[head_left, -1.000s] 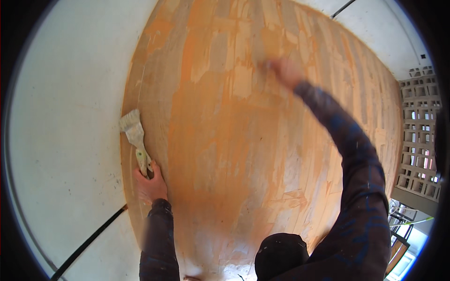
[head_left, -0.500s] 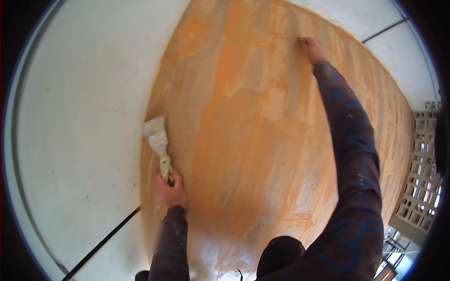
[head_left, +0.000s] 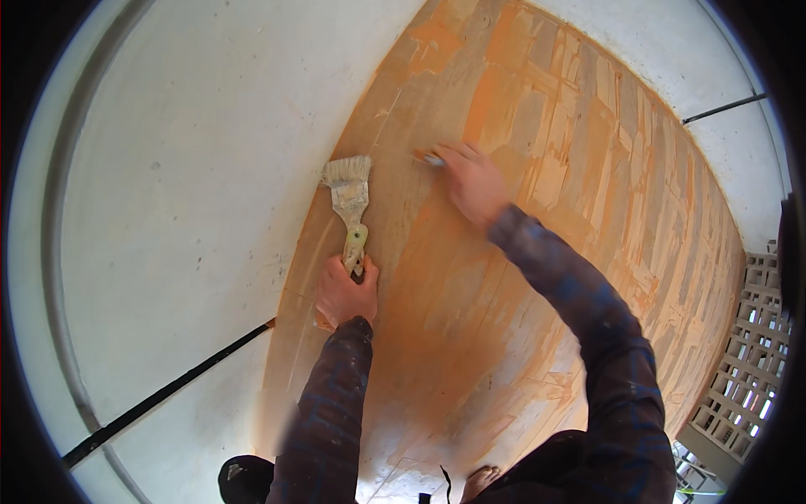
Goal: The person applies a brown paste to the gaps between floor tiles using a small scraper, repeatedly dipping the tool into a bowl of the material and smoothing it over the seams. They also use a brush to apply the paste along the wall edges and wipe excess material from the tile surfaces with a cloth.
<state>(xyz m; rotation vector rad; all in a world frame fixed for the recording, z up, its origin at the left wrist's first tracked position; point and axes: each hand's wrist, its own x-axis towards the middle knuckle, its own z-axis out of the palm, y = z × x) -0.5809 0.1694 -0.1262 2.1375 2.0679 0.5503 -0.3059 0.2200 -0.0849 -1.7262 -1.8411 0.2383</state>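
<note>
My left hand point(head_left: 346, 294) is closed round the handle of a flat paintbrush point(head_left: 351, 202). The brush's pale, worn bristles point up, near the left edge of a wooden surface point(head_left: 537, 193) streaked with orange filler. Something small and orange peeks out below that hand, too hidden to name. My right hand point(head_left: 478, 181), smeared by motion, grips a small scraper point(head_left: 431, 159) with orange stuff at its tip. It is over the upper left part of the wood, to the right of the brush; whether the tip touches cannot be told.
White surfaces point(head_left: 210, 168) border the wood at left and upper right, each crossed by a black strip point(head_left: 185, 382). A pierced block screen point(head_left: 743, 353) stands at the far right. A bare foot point(head_left: 482, 480) and a dark rounded thing point(head_left: 245, 479) show at the bottom.
My right hand has swung left and down from the upper right with the scraper. The view has shifted; my left hand and the brush appear farther right and higher, with the bristles now plainly visible.
</note>
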